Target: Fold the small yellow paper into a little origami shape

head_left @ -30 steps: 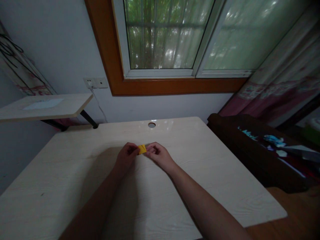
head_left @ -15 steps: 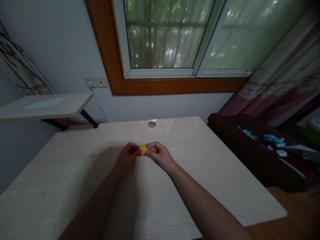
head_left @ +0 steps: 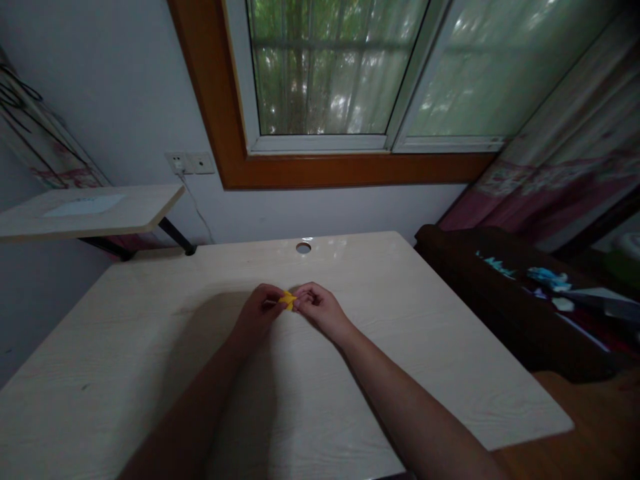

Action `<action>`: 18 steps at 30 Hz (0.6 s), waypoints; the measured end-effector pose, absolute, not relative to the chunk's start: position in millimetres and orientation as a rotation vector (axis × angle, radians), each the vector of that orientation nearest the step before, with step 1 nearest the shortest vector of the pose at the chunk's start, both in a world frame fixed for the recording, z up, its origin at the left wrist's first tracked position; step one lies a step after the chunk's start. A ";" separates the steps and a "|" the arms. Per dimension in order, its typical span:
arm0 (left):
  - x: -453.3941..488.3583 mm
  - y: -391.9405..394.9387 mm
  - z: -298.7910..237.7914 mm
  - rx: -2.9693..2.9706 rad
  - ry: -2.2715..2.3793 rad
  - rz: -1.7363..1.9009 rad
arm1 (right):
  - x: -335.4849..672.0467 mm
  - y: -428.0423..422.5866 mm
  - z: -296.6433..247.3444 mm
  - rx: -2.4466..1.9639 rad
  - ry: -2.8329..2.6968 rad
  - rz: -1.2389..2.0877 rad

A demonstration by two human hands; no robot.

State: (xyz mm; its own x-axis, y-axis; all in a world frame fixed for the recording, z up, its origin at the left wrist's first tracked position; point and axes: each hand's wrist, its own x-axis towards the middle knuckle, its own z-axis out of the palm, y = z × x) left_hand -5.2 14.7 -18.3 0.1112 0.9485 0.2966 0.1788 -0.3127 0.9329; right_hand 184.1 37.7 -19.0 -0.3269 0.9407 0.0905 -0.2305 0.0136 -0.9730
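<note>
A small folded piece of yellow paper [head_left: 288,300] is held just above the pale wooden table [head_left: 150,347], near its middle. My left hand [head_left: 257,310] pinches its left side with fingers closed. My right hand [head_left: 317,308] pinches its right side, fingers curled. The two hands meet at the paper and most of it is hidden by the fingertips. Both forearms reach in from the bottom of the view.
A round cable hole [head_left: 303,248] sits at the table's far edge. A second small table [head_left: 100,208] stands at the left by the wall socket [head_left: 190,162]. A dark wooden bed frame [head_left: 480,280] with small things on it lies to the right, under a curtain.
The hands have closed in more tightly on the yellow paper, so less of it shows. The view has shifted slightly.
</note>
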 end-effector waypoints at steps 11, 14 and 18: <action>-2.5 9.0 -12.4 2.002 1.190 1.415 | 184.4 32.3 -11.7 -0.865 -1.326 1.462; -3.4 10.0 -13.9 2.040 1.170 1.402 | 184.6 32.9 -12.8 -0.852 -1.323 1.469; -5.0 11.1 -16.4 2.122 1.138 1.422 | 184.8 34.4 -15.6 -0.833 -1.308 1.492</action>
State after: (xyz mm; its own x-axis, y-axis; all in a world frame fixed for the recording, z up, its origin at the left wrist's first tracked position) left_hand -5.0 11.1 -16.4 0.1769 0.7714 0.6113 0.4271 -0.6197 0.6584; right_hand 184.8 34.4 -15.6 -0.3169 0.9439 0.0923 -0.2153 0.0232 -0.9763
